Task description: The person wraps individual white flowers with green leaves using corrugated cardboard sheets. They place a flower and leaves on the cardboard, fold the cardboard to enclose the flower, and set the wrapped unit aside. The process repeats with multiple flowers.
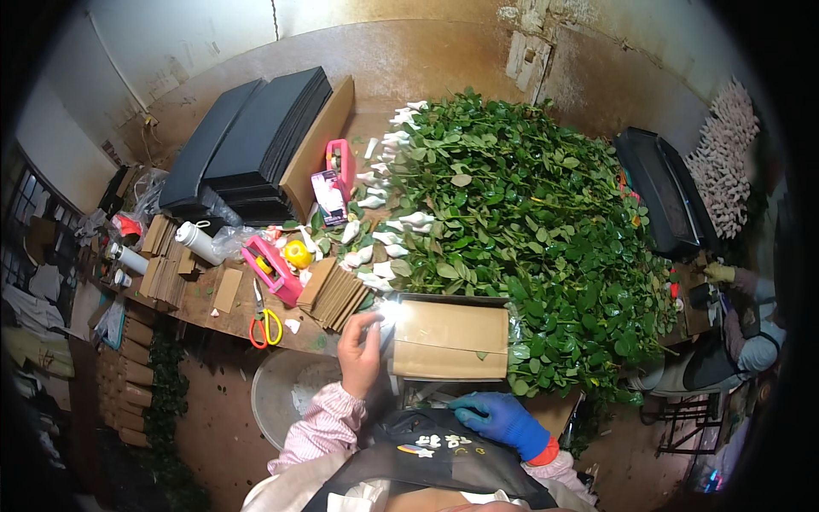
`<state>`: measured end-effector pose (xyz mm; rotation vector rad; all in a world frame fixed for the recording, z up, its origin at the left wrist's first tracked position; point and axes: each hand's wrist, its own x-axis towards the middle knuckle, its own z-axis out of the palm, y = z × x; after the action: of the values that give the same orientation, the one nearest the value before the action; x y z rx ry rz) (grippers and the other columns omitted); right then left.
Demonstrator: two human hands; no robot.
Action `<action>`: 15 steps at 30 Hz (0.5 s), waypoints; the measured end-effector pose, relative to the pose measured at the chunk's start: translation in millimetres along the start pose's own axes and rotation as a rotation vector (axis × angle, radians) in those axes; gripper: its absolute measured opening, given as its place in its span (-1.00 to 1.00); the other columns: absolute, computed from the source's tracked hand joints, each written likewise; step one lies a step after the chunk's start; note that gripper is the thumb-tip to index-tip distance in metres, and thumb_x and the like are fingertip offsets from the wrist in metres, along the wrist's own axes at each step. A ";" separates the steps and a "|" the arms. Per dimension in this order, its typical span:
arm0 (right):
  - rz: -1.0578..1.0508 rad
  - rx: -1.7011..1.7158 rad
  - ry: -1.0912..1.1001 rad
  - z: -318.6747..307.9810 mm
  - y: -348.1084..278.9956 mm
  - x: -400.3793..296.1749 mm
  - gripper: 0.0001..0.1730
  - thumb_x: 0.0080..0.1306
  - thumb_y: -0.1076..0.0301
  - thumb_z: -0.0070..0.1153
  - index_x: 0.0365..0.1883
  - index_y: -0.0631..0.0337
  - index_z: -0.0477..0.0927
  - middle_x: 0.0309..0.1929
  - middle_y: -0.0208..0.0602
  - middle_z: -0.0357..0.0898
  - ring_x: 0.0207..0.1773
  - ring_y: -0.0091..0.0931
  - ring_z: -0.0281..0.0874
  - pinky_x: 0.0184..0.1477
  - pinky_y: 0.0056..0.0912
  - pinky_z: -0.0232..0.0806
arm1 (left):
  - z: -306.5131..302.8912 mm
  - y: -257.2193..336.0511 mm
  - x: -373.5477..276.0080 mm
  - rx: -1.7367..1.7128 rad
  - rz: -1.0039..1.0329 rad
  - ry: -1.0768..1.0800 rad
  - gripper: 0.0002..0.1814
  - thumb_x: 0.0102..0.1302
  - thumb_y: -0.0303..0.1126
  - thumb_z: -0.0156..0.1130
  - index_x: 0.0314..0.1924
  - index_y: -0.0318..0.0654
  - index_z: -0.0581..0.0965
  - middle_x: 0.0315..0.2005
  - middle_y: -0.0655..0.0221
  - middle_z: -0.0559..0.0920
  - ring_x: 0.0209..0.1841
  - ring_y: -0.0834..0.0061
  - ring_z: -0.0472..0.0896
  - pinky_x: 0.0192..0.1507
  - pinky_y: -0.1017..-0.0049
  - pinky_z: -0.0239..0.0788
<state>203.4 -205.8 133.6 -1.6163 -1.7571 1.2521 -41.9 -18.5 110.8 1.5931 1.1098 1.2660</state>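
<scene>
My bare left hand (359, 355) is raised at the near edge of the table, its fingertips beside the left end of a brown cardboard wrap (451, 339). Glare at the fingertips hides whether they hold anything. A blue glove covers my right hand (496, 419), which lies low against my dark apron (441, 461), below the wrap; its fingertips are hard to make out. Behind the wrap spreads a large heap of leafy green rose stems (512, 211). White sleeved flower heads (384, 253) stick out along the heap's left side.
Left on the table are scissors (265, 323), a pink tape dispenser (272, 272), cardboard pieces (336, 294), a phone (329, 198) and a white bottle (198, 243). Black sheets (256, 137) are stacked behind. A round bin (288, 390) stands below. Another person (736, 345) works at right.
</scene>
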 end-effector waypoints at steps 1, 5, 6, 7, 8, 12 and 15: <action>-0.103 0.074 0.026 -8.8 -34.4 11.3 -0.61 0.46 0.11 0.21 0.16 0.08 0.70 0.01 -0.17 0.77 -0.01 -0.20 0.74 0.15 -0.14 0.53 | -5.6 -16.5 -10.2 -0.066 -0.083 0.052 -0.79 0.54 -0.55 0.16 0.10 -0.31 0.63 -0.04 0.38 0.71 -0.04 0.59 0.64 0.04 0.55 0.47; -0.671 -0.554 0.241 -6.9 -85.8 104.5 -0.35 0.35 0.08 0.32 0.38 0.05 0.56 0.30 -0.07 0.56 0.39 -0.11 0.48 0.52 0.09 0.21 | -15.5 -54.4 -41.3 -0.359 -0.328 0.111 -0.70 0.59 -0.45 0.15 0.25 -0.30 0.50 0.03 0.32 0.69 0.00 0.64 0.59 0.03 0.59 0.43; -0.702 -0.567 0.238 -2.8 -96.7 126.4 -0.45 0.38 -0.05 0.24 0.21 0.07 0.66 0.27 -0.05 0.55 0.41 -0.10 0.44 0.60 0.14 0.04 | -18.8 -60.7 -44.0 -0.369 -0.324 0.118 -0.68 0.61 -0.42 0.15 0.28 -0.28 0.48 0.04 0.31 0.70 -0.03 0.63 0.60 0.00 0.59 0.43; -0.710 -0.680 0.172 0.0 -92.4 138.9 -0.49 0.39 -0.09 0.21 0.10 0.08 0.68 0.23 -0.05 0.57 0.39 -0.10 0.45 0.61 0.14 0.03 | -20.6 -60.5 -45.1 -0.413 -0.373 0.130 -0.66 0.62 -0.39 0.14 0.30 -0.27 0.46 0.08 0.31 0.68 -0.01 0.62 0.59 0.02 0.58 0.44; -0.712 -0.792 0.105 4.5 -84.0 152.3 -0.51 0.39 -0.13 0.17 -0.01 0.09 0.70 0.18 -0.06 0.59 0.38 -0.10 0.46 0.62 0.15 0.02 | -23.0 -58.9 -45.8 -0.416 -0.382 0.138 -0.66 0.62 -0.37 0.14 0.30 -0.27 0.46 0.10 0.30 0.67 0.00 0.62 0.59 0.02 0.58 0.44; -0.767 -0.932 0.027 -6.0 -79.2 163.0 -0.53 0.35 -0.14 0.18 -0.48 0.06 0.71 -0.23 -0.31 0.69 0.23 -0.23 0.55 0.61 0.17 0.05 | -38.6 -64.3 -49.0 -0.338 -0.382 0.086 -0.58 0.65 -0.27 0.10 0.37 -0.30 0.41 0.24 0.21 0.61 0.15 0.50 0.60 0.15 0.49 0.46; -0.772 -0.767 0.183 -57.2 -135.3 121.7 -0.63 0.32 0.03 0.29 -0.53 0.11 0.70 -0.31 -0.36 0.70 0.09 -0.28 0.64 0.55 0.15 0.16 | -24.2 -50.0 -33.5 -0.456 -0.540 -0.184 -0.49 0.68 -0.19 0.06 0.44 -0.34 0.35 0.31 0.13 0.57 0.29 0.36 0.58 0.28 0.39 0.43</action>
<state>149.8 -60.0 244.3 -1.0775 -2.5246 0.0623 -77.2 -34.2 58.6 0.9597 0.9596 0.9023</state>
